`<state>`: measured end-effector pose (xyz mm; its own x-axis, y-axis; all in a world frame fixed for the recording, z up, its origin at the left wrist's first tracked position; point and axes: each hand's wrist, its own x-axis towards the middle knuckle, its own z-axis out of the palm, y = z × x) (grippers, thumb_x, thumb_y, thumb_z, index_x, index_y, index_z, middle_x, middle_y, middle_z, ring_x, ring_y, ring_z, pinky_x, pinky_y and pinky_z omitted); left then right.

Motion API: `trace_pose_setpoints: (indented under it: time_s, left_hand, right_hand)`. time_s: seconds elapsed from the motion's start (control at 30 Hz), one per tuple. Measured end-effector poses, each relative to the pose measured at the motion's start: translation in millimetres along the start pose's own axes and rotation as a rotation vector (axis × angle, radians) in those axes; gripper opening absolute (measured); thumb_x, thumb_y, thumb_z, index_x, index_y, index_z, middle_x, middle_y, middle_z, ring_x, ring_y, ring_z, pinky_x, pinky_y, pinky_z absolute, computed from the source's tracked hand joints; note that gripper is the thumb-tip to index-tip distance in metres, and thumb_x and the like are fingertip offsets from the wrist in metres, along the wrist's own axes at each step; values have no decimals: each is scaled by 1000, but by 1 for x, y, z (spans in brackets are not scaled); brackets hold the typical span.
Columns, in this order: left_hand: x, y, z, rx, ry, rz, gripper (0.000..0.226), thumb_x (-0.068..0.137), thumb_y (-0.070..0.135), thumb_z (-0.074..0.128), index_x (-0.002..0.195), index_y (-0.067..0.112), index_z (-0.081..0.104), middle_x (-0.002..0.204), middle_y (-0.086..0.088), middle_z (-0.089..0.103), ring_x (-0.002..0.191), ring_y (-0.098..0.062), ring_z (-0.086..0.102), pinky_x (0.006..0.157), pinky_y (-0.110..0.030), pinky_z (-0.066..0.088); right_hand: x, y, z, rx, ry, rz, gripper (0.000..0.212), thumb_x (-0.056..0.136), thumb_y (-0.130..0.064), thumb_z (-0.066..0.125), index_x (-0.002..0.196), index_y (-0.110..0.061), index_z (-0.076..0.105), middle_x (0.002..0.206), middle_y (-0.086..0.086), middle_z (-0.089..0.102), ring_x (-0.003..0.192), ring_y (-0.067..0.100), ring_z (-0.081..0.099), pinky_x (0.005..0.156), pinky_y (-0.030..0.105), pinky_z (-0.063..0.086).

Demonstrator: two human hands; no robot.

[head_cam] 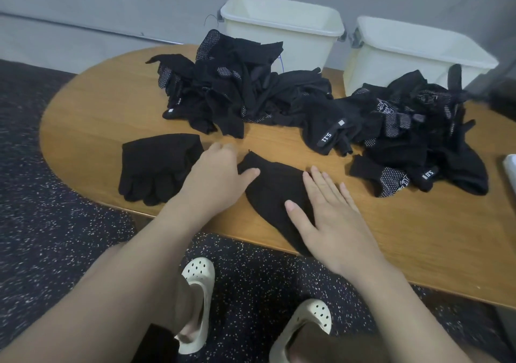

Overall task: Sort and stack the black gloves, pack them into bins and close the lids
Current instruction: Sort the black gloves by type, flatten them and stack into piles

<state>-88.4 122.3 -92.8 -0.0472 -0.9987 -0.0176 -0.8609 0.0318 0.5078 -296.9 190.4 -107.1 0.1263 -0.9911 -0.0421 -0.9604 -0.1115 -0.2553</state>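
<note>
Far left on the oval wooden table (92, 105) lies a flat stack of plain black gloves (159, 167), fingers pointing toward the near edge. Just right of it the left hand (216, 172) rests with its thumb pressed on the cuff corner of a single black glove (275, 195); its fingers curl downward at the far side, and whether they pinch any fabric cannot be told. The right hand (326, 211) lies flat on the same glove, fingers straight and spread, covering its right portion — the glove's finger end is hidden beneath palm and wrist.

Behind the hands, an unsorted heap of black gloves (229, 94) with white grip dots stands in front of the left cream bin (282, 27), touching its base. Further right a second heap (413, 133), some pieces labelled "5.11", hides the lower front of the right cream bin (418, 52). Both bins stand open — no lid on either.

At the right frame edge a white object (511, 167) is cut off and unidentifiable. Below the table, two cream clogs (198, 301) stand on the speckled dark floor (42, 223).
</note>
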Motion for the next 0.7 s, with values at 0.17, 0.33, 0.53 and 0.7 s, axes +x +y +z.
trace_pose_setpoints:
  time_s: [0.17, 0.33, 0.53, 0.7]
  left_hand:
    - [10, 2, -8, -137, -126, -137, 54, 81, 49, 83, 121, 18, 66, 119, -2, 64, 111, -21, 63, 93, -35, 53]
    - [13, 1, -2, -238, -55, -71, 23, 83, 34, 85, 92, 23, 66, 100, 3, 67, 90, -12, 63, 72, -26, 47]
    - [20, 16, -8, -430, 311, 126, 17, 89, 21, 79, 96, 25, 64, 97, 18, 68, 89, 4, 61, 86, -27, 51]
    - [-3, 28, 3, -317, 325, 415, 31, 90, 17, 77, 120, 21, 71, 105, 16, 75, 91, 8, 67, 84, -15, 52]
  right_hand:
    - [-3, 18, -15, 111, 57, -75, 82, 94, -69, 43, 163, -36, 15, 169, -21, 0, 155, -3, -6, 129, 31, 3]
    - [1, 45, -20, 272, 139, -76, 66, 95, -51, 59, 154, -27, 43, 155, -25, 32, 152, -3, 19, 127, 32, 19]
    - [8, 55, -21, 300, 188, -4, 47, 100, -30, 62, 146, -22, 55, 155, -12, 47, 148, 3, 33, 119, 18, 18]
    - [9, 51, -21, 327, 189, -34, 46, 98, -33, 62, 143, -24, 58, 152, -15, 49, 147, 0, 34, 122, 18, 21]
